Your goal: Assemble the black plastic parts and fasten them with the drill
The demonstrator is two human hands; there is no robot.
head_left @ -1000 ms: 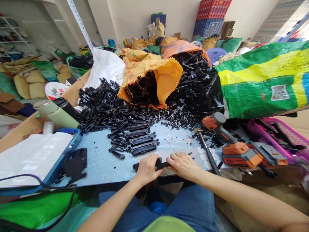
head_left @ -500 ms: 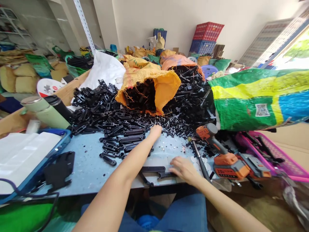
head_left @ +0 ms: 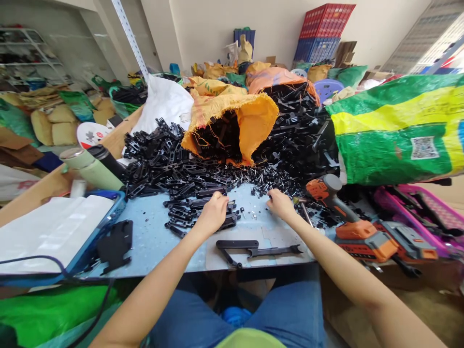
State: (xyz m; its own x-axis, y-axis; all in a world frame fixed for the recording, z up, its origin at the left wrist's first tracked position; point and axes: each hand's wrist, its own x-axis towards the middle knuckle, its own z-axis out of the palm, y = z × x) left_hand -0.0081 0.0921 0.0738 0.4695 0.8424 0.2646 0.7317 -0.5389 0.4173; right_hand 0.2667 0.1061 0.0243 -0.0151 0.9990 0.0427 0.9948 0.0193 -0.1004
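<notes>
My left hand is closed in a pinch over a row of black plastic arms; what lies between its fingertips is too small to make out. My right hand is at the near edge of a heap of screws and small black parts, its fingers drawn together, their contents hidden. On a grey board in front of me lie a black jointed arm and a black forked bar, both untouched. A few loose screws are scattered between my hands.
An orange cordless drill and a hammer lie on the right, beside a pink basket. Behind stand an orange sack and a green-yellow sack. At left are a blue tray and a green bottle.
My left hand has drawn back from the screw heap to the left. My right hand has left the forked bar and moved forward to the heap. The view has shifted slightly.
</notes>
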